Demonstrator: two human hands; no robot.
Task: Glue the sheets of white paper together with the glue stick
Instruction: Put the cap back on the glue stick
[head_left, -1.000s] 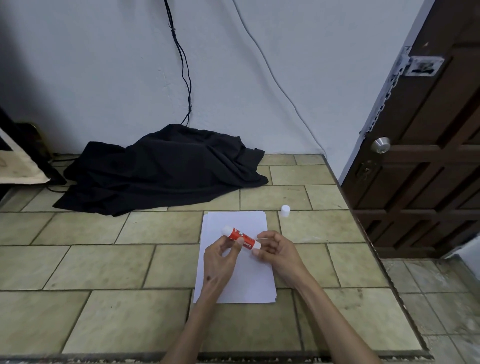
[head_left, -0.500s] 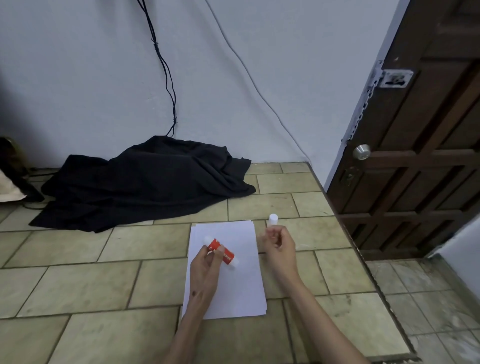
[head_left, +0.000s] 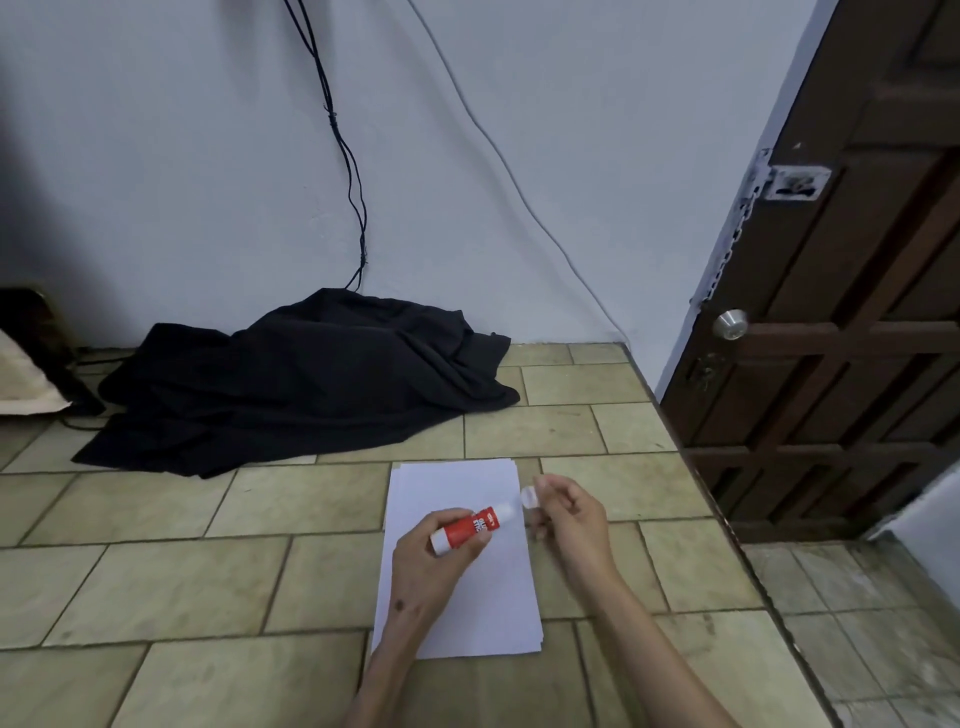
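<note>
Left hand: the left hand (head_left: 428, 561) holds the glue stick (head_left: 471, 527) above the paper, its grip curled round the red barrel, the uncapped tip pointing toward the right edge of the tabletop.
Right hand: the right hand (head_left: 569, 514) hovers over the paper's right edge, its grip pinching the small white cap (head_left: 530, 496) between thumb and fingertips, just beside the stick's tip.
Cap and stick: near each other; whether they touch, I cannot tell.
Paper: the stack of white sheets (head_left: 467, 597) lies flat on the tiled tabletop (head_left: 208, 582), toward its right edge and near the front, long side running front to back.
Cloth: a black cloth (head_left: 296, 384) lies crumpled at the back of the tabletop against the wall.
Door: a brown wooden door (head_left: 852, 322) stands beyond the right edge.
</note>
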